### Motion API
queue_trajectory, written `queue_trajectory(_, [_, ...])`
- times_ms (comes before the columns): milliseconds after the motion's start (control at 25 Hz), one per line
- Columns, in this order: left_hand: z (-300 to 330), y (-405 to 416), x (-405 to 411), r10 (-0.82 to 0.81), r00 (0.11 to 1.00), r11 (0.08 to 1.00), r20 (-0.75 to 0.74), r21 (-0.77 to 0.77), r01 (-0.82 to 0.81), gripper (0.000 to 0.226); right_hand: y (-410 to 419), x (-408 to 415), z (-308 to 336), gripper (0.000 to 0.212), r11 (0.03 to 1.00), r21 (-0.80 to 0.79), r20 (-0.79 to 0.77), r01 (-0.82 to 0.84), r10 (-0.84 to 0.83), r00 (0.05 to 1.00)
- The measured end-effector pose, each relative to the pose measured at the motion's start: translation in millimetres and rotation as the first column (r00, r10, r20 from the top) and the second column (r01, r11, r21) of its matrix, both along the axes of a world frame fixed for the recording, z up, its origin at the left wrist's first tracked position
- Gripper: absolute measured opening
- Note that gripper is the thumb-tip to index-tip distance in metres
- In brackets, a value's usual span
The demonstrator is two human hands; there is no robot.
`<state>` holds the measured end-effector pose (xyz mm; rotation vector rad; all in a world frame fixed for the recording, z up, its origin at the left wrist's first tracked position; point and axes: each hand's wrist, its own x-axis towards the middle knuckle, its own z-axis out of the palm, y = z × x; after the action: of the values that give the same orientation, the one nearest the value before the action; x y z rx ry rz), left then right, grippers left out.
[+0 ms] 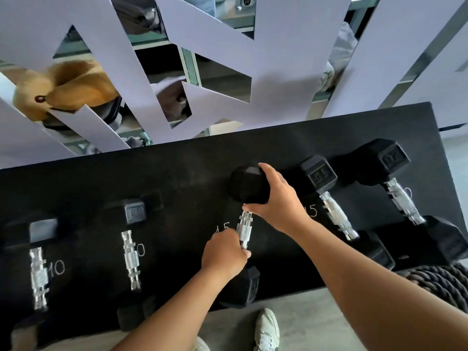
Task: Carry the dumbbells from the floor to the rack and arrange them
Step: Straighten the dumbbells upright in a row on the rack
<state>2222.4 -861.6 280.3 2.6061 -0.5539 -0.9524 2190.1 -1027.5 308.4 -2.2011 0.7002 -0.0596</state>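
At the bottom edge a pale sneaker (267, 330) stands on the grey floor (298, 323), close against the front of the black rack (177, 173). Both bare forearms reach up and forward from there over its flat top. The left hand (224, 254) is curled in a closed grip around the near part of the knurled chrome handle of the middle dumbbell (244, 230); its near hex head sits just below the wrist, at the rack's front edge. The right hand (276, 201) lies beyond it, palm down, fingers bent and wrapped over the side of that dumbbell's far hex head, thumb at the joint of head and handle.

Chalk writing on the rack reads "15" just left of the held handle, and a partly hidden "15" shows by the right wrist. To the right lie two larger dumbbells (336, 209), side by side, angled; their head markings are too blurred to read. To the left lie two smaller dumbbells (131, 252), chalk "10" beside the far-left one and a "0" by the other. A coiled dark rope (440, 282) sits at the rack's right corner. Behind, pale paper strips (278, 46) cross a mirror.
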Motion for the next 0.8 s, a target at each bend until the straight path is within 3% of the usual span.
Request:
queue_trajectory(240, [-14, 1, 1, 0.098, 0.995, 0.994, -0.019, -0.039, -0.098, 0.023, 0, 7, -3, 0.093, 0.995, 0.087, 0.075, 0.059, -0.065, 0.995])
queue_trajectory(560, [-3, 27, 4, 0.292, 0.954, 0.951, -0.061, -0.087, -0.297, 0.047, 31, 52, 3, 0.097, 0.974, 0.036, 0.043, -0.226, 0.224, 0.974])
queue_trajectory(800, [-5, 30, 8, 0.213, 0.975, 0.975, -0.069, -0.055, -0.217, 0.04, 32, 55, 1, 0.096, 0.955, -0.01, 0.024, -0.297, 0.297, 0.954])
